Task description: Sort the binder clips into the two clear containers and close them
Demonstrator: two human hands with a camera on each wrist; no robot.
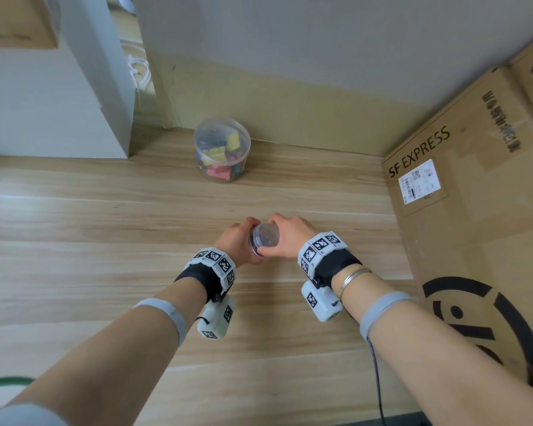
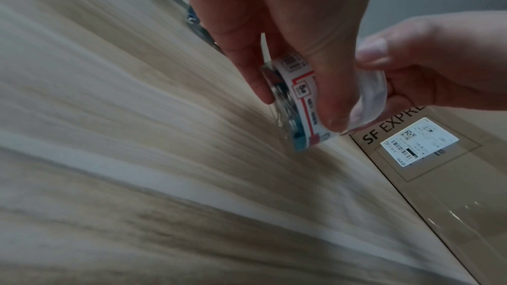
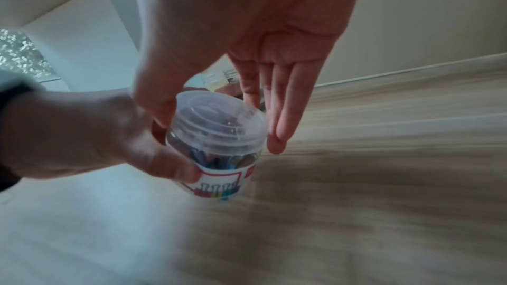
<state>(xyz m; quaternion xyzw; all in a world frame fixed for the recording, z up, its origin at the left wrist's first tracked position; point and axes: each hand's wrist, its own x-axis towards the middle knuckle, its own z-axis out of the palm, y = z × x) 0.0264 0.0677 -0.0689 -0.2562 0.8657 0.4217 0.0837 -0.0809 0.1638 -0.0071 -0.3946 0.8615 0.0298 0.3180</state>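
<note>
A small clear container (image 3: pixel 219 172) with a printed label and small clips inside is tilted just above the wooden table (image 1: pixel 105 226). My left hand (image 1: pixel 237 241) grips its body, fingers wrapped round the label (image 2: pixel 301 103). My right hand (image 1: pixel 290 238) pinches the clear lid (image 3: pixel 219 116) on its mouth, thumb on one side and fingers on the other. A larger clear container (image 1: pixel 222 149) holding coloured binder clips stands at the back by the wall. Whether its lid is on I cannot tell.
A big SF Express cardboard box (image 1: pixel 474 195) walls off the right side. A white box (image 1: pixel 59 103) stands at the back left. A black cable (image 1: pixel 377 379) hangs from my right forearm near the table's front edge.
</note>
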